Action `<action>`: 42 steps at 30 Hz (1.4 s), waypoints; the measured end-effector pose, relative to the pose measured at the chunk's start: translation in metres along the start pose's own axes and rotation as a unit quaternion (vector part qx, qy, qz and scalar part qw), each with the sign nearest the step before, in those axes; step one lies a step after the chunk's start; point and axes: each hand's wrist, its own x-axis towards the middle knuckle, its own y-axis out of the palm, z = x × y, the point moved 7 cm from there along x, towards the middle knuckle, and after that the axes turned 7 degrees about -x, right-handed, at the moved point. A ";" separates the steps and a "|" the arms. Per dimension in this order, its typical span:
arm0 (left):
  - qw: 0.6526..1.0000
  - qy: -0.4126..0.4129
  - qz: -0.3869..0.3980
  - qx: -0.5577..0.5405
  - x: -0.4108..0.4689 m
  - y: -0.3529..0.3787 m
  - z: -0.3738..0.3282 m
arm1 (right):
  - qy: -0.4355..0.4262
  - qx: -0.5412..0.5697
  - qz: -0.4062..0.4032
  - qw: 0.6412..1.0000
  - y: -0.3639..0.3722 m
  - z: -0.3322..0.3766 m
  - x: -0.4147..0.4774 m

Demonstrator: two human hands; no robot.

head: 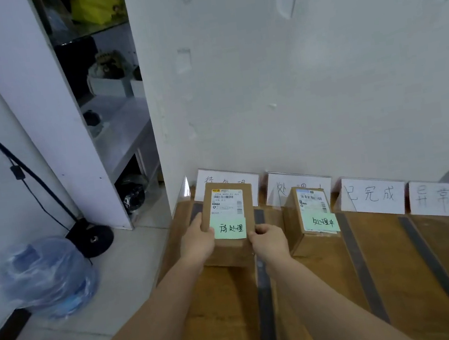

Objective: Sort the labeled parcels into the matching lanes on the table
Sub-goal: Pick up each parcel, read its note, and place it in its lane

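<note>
While the left hand [198, 241] and right hand [268, 242] grip the parcel [226, 206] at the tabletop's [397, 275] first lane, below its matching sign [227, 180], a second parcel [311, 209] sits sorted next door — two lanes unfilled, perhaps halfway.

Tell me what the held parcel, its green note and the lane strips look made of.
Held parcel: matte brown cardboard, plain kraft faces. Green note: thin paper, handwritten, probably a sticky note. Lane strips: dark flat bands, likely tape.

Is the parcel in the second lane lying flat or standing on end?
Lying flat: the parcel shows its label and green note face up.
</note>
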 end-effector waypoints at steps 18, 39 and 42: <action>0.995 -0.004 0.022 0.098 0.041 0.007 0.021 | -0.001 -0.048 -0.014 0.999 0.022 -0.005 0.020; 0.852 0.264 0.004 0.452 -0.043 0.011 -0.080 | -0.238 -0.331 -0.067 0.911 -0.055 0.058 -0.062; 0.820 0.298 -0.020 0.488 -0.083 0.018 -0.103 | -0.267 -0.362 -0.090 0.888 -0.083 0.059 -0.088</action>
